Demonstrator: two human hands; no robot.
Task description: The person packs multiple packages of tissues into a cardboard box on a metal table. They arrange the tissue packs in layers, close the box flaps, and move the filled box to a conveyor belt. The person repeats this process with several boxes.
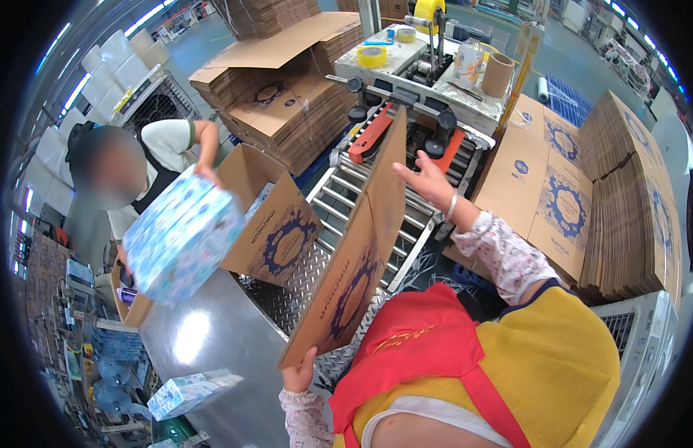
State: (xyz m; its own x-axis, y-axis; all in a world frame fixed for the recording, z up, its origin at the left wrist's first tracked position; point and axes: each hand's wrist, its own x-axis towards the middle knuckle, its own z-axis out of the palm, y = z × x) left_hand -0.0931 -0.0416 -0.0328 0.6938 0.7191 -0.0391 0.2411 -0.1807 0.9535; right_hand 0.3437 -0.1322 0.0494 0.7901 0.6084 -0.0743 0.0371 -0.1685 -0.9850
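A folded-flat brown cardboard carton with dark blue print stands tilted on edge in front of me. My left hand is closed around its near lower corner. At its far end my right hand has its fingers spread, the fingertips at or against the board's right face; whether they touch is hard to tell. Just left of it stands an opened carton with blue packs inside. Across from me a co-worker holds a blurred bundle of blue-and-white packs in both hands beside that carton.
A roller conveyor leads to a taping machine with yellow tape rolls. Stacks of flat cartons are at right, another stack beyond. A metal table on the left carries a blue pack.
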